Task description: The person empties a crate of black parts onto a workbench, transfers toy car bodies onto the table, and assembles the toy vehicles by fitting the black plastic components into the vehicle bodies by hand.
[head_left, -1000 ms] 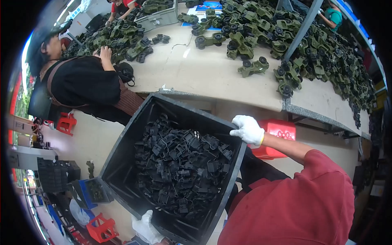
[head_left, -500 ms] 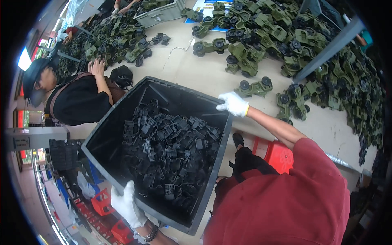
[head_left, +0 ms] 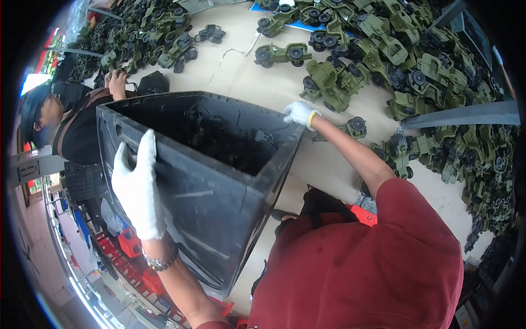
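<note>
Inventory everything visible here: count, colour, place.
Plastic crate: one, black, centre
Moulded parts: several, black, inside crate
Toy military vehicles: many, olive-green, on worktable
Worktable: one, beige, beyond crate
Bin: one, grey, top edge
Bars: several, grey, upper sides
Stools: at least two, red, lower left
Co-worker: one, black top, left
Wristband: one, metallic, left wrist
Shirt: one, maroon, lower right
Left grip: one, white glove, crate's near wall
Right grip: one, white glove, crate's far right corner

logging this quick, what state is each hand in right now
Left hand: open, thumb spread, against the black crate.
Right hand: closed, holding the crate's rim near a corner.
</note>
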Tool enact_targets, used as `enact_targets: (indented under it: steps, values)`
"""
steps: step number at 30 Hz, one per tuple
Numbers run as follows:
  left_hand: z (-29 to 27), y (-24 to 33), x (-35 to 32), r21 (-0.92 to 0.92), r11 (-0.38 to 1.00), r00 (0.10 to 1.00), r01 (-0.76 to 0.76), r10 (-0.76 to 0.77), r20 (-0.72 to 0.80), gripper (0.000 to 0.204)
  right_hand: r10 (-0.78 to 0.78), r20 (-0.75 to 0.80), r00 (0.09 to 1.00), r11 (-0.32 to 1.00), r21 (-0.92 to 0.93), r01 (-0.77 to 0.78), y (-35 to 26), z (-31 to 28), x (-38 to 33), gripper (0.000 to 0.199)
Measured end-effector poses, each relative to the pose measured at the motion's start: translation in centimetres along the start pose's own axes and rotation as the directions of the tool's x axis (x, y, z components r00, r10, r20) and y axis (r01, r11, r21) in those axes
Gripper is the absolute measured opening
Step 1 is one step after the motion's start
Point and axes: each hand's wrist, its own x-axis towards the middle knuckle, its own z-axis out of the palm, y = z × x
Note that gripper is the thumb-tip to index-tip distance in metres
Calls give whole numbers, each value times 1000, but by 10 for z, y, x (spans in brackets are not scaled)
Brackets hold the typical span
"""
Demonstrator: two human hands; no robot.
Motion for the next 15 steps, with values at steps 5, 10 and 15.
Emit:
enact_targets:
  steps: [5,10,15]
  values:
    - [33,9,35,73,984,985,-160,163,-47,68,-261,-105,960,965,6,263,-77,-45,-4,40]
    - [72,55,43,293,934,979,-203,204,28,76,-692,85,716,627,563,539,-136,-53,57,52]
    - [78,64,46,333,934,991,-131,135,11,72,-786,201,585,615,361,701,-144,-38,99,55]
